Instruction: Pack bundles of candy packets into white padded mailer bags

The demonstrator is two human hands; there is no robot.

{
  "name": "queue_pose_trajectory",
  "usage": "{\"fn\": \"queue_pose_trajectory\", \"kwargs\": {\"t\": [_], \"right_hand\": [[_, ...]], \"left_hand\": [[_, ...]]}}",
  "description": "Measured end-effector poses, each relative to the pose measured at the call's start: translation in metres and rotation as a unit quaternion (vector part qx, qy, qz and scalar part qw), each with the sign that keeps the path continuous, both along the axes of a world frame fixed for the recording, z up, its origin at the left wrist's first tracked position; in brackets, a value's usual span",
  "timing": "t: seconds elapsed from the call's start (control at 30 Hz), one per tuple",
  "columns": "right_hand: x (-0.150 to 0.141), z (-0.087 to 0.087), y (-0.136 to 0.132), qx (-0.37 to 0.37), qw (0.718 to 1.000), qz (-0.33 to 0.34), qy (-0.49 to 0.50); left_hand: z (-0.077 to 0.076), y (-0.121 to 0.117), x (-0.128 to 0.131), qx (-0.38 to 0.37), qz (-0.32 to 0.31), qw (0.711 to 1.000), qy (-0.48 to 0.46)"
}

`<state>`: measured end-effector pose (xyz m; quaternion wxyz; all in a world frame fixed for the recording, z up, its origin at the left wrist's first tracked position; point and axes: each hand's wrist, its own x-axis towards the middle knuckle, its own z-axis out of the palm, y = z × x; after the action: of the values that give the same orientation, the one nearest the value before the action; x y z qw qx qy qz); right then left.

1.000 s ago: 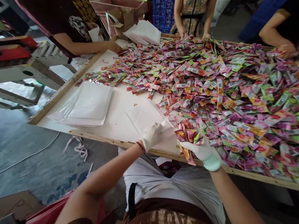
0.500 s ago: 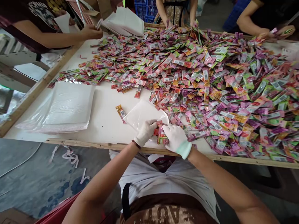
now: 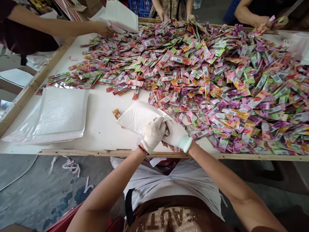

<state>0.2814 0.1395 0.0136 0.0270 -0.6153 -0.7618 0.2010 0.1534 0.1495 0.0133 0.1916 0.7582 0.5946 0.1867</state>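
Both my hands wear white gloves and meet at the near edge of the white table (image 3: 103,122). My left hand (image 3: 153,133) is closed on the mouth of a white padded envelope (image 3: 136,116) that lies on the table. Pressed against it, my right hand (image 3: 177,135) grips a bundle of coloured sachets (image 3: 167,131) at the envelope's opening, and most of the bundle is hidden by the two gloves. A single orange sachet (image 3: 117,113) lies just left of the envelope.
A huge heap of coloured sachets (image 3: 217,80) covers the table's middle and right. A stack of white envelopes (image 3: 55,116) lies at the left. Other people's hands (image 3: 105,29) work at the far side, near another envelope stack (image 3: 119,14). A wooden rim (image 3: 96,152) edges the table.
My right hand brought its bundle of sachets from the heap leftward to the envelope. My left hand closed on the envelope's mouth, and the two hands now touch.
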Motion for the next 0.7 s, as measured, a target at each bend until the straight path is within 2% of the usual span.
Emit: {"fn": "queue_pose_trajectory", "kwargs": {"t": [0.1, 0.27, 0.37, 0.5, 0.6, 0.7], "right_hand": [[0.006, -0.001, -0.01, 0.048, 0.998, 0.002, -0.042], [-0.007, 0.003, 0.007, -0.024, 0.996, -0.016, -0.09], [-0.017, 0.004, 0.017, -0.03, 0.997, -0.004, -0.077], [-0.011, 0.002, 0.018, -0.027, 0.997, 0.029, -0.061], [0.008, 0.003, 0.01, -0.049, 0.998, 0.034, -0.012], [0.018, 0.001, 0.002, -0.03, 0.999, 0.027, 0.036]], "left_hand": [[-0.002, -0.002, -0.01, 0.009, -0.023, 1.0, 0.018], [0.017, -0.005, -0.022, 0.005, -0.034, 0.988, 0.15], [0.026, -0.008, -0.018, -0.012, -0.051, 0.981, 0.185], [0.022, -0.011, -0.011, -0.009, -0.076, 0.989, 0.127], [0.012, -0.01, -0.014, -0.001, -0.051, 0.997, 0.062], [0.007, -0.013, -0.017, 0.015, -0.033, 0.999, 0.019]]}}
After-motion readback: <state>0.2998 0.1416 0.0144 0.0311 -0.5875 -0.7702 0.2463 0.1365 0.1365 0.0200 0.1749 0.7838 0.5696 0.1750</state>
